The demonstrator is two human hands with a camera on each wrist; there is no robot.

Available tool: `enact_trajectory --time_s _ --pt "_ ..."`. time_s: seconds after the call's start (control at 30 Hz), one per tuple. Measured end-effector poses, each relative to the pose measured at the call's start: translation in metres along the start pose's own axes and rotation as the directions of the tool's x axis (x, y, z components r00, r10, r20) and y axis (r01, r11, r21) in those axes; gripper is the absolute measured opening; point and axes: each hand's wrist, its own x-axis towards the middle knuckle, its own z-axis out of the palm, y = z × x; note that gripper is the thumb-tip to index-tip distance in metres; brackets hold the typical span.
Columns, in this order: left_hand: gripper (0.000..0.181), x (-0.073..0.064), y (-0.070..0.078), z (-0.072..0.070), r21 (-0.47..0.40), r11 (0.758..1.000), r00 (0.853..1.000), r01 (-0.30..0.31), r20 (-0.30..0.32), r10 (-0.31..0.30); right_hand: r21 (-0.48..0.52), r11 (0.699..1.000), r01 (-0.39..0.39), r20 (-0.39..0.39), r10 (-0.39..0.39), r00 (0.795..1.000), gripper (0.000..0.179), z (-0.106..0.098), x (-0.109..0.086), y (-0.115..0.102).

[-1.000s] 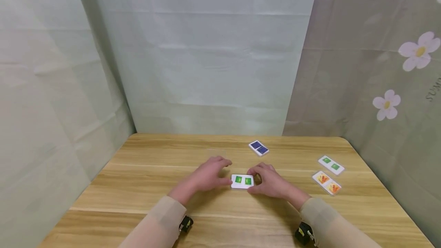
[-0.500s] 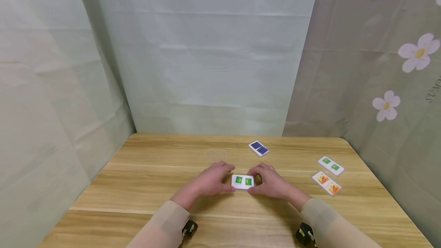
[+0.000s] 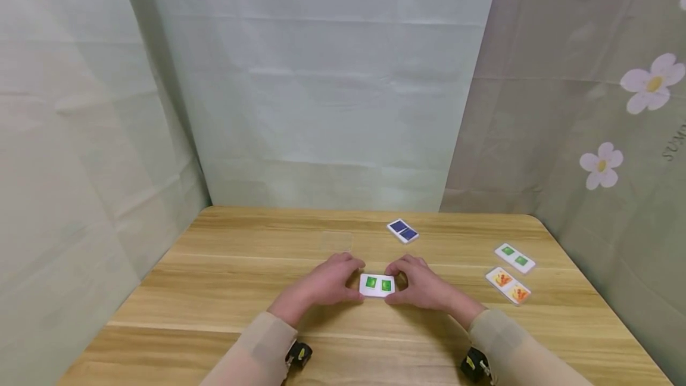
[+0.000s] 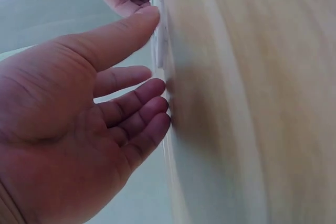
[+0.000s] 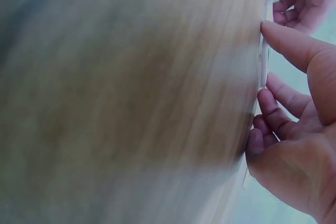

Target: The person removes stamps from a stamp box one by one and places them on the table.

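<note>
A small stack of white cards, its top card bearing two green pictures, lies on the wooden table between both hands. My left hand holds its left end, the thumb at the near corner and the index finger by the far one. At the right end, my right hand grips it between thumb and index finger. Edge-on in the left wrist view, the stack looks layered, with the left thumb against it. The other left fingers rest loosely curled near the tabletop. The right wrist view shows the right thumb at its edge.
A card with two dark blue panels lies farther back. On the right are another green-pictured card and an orange-pictured card. A clear, thin rectangle lies behind my left hand. Cloth curtains surround the table.
My left hand has moved slightly right and nearer, closing in on the stack's left end. The stack has shifted very slightly toward me. My right hand has stayed almost still.
</note>
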Motion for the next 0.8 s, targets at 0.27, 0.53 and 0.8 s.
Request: enact_trajectory --time_s 0.27,0.53,0.8 --pt "0.055 0.0030 0.0012 0.0021 0.007 1.000 1.000 -0.007 0.010 0.007 -0.007 1.000 0.005 0.003 -0.005 1.000 0.043 0.0011 0.0000 -0.0012" --pt "0.045 0.0056 0.0018 0.0019 0.009 0.999 0.999 -0.041 0.007 0.041 0.011 1.000 0.008 0.022 -0.009 1.000 0.043 -0.0014 0.0013 -0.0017" --pt "0.045 0.0053 0.0014 0.0034 -0.004 0.999 0.999 -0.046 0.007 0.046 0.065 0.997 -0.030 0.016 0.029 0.999 0.026 -0.0045 0.0071 -0.0040"
